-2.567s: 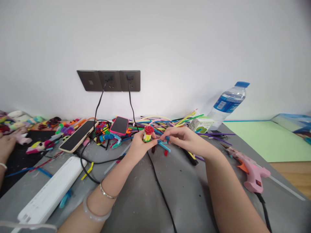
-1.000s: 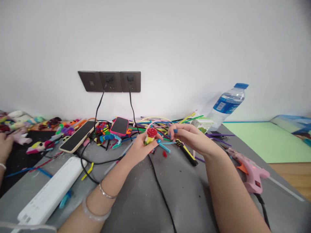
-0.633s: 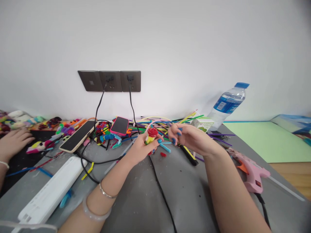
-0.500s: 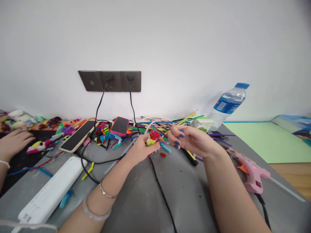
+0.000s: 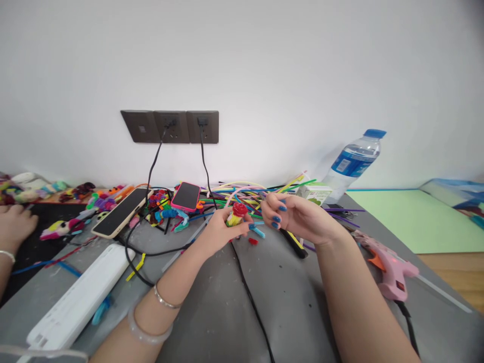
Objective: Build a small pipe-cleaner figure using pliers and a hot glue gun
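Note:
My left hand (image 5: 218, 233) is closed round a small pipe-cleaner figure (image 5: 236, 214) with a red top and a yellow-green body, held upright above the grey mat (image 5: 264, 302). Just to its right, my right hand (image 5: 295, 217) has its fingers curled toward the figure, blue nails showing; whether anything is pinched in them I cannot make out. A short blue pipe-cleaner piece (image 5: 259, 232) and a red scrap (image 5: 252, 241) lie on the mat below the hands. A heap of coloured pipe cleaners (image 5: 245, 194) lies behind them.
A pink glue gun (image 5: 389, 267) lies at the right, a water bottle (image 5: 351, 164) and small carton (image 5: 315, 193) behind. Two phones (image 5: 121, 212) (image 5: 185, 196) charge from wall sockets (image 5: 170, 126). A white power strip (image 5: 75, 302) lies left. Another person's hand (image 5: 13, 227) rests at far left.
My right hand lifted off the blue piece on the mat and curled beside the figure. The left hand tilted the figure slightly. The other person's hand at left shifted.

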Demonstrator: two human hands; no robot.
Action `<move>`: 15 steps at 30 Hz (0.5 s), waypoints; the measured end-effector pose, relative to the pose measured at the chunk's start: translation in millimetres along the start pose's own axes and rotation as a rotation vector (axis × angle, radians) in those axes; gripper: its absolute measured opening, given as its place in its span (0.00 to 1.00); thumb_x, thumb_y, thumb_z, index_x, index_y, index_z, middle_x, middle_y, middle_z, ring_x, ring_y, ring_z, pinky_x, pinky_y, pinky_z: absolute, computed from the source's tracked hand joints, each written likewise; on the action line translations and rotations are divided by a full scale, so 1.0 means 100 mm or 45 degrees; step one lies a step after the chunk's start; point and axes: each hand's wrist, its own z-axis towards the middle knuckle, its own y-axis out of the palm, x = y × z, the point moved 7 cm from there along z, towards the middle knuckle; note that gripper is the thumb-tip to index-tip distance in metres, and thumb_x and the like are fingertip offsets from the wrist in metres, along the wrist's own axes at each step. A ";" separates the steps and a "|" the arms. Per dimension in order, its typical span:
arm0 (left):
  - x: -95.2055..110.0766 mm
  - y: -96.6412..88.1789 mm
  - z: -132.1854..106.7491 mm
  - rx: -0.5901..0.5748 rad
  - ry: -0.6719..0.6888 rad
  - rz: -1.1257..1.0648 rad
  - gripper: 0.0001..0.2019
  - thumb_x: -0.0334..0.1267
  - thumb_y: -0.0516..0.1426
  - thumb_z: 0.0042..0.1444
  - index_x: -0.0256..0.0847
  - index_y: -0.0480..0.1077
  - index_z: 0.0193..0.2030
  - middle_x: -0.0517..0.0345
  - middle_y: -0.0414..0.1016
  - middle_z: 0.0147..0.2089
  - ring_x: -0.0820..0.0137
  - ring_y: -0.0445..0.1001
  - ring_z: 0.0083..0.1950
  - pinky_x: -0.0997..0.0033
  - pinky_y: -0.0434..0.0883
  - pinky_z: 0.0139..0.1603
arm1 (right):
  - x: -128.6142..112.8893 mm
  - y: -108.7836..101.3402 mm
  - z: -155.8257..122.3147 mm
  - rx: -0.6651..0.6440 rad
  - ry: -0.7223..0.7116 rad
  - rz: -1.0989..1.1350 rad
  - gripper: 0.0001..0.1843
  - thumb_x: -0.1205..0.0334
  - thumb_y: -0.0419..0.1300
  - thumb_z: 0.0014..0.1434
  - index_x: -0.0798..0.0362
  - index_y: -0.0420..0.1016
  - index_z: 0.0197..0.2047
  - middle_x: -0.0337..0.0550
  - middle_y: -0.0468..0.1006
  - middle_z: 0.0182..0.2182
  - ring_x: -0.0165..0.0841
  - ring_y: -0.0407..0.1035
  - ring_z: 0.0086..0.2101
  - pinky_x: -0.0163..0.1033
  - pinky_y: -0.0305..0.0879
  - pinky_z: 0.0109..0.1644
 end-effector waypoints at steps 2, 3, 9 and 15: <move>-0.03 -0.03 0.01 0.046 -0.011 -0.016 0.12 0.43 0.64 0.50 0.37 0.72 0.34 0.63 0.69 0.23 0.76 0.65 0.22 0.78 0.59 0.21 | 0.00 -0.02 0.00 0.015 -0.018 0.001 0.09 0.67 0.55 0.56 0.52 0.64 0.25 0.38 0.64 0.23 0.31 0.57 0.24 0.36 0.56 0.31; -0.04 -0.04 0.02 0.061 -0.012 -0.017 0.12 0.44 0.64 0.50 0.37 0.72 0.34 0.63 0.69 0.23 0.76 0.65 0.22 0.78 0.59 0.21 | 0.00 -0.03 0.01 0.019 -0.023 0.002 0.09 0.67 0.55 0.56 0.52 0.64 0.24 0.38 0.64 0.23 0.31 0.57 0.24 0.36 0.56 0.31; -0.04 -0.03 0.03 0.032 -0.013 -0.039 0.13 0.45 0.62 0.52 0.37 0.70 0.38 0.62 0.71 0.24 0.76 0.64 0.23 0.77 0.61 0.23 | -0.06 -0.05 0.00 0.089 -0.095 0.002 0.09 0.66 0.55 0.55 0.52 0.65 0.23 0.39 0.63 0.22 0.32 0.56 0.24 0.37 0.55 0.31; -0.01 -0.01 0.00 0.045 -0.035 -0.186 0.18 0.51 0.62 0.51 0.38 0.67 0.36 0.65 0.65 0.26 0.77 0.63 0.23 0.76 0.62 0.24 | -0.24 -0.25 -0.03 0.342 -0.340 0.161 0.10 0.67 0.58 0.50 0.50 0.62 0.21 0.35 0.56 0.20 0.30 0.51 0.22 0.35 0.55 0.28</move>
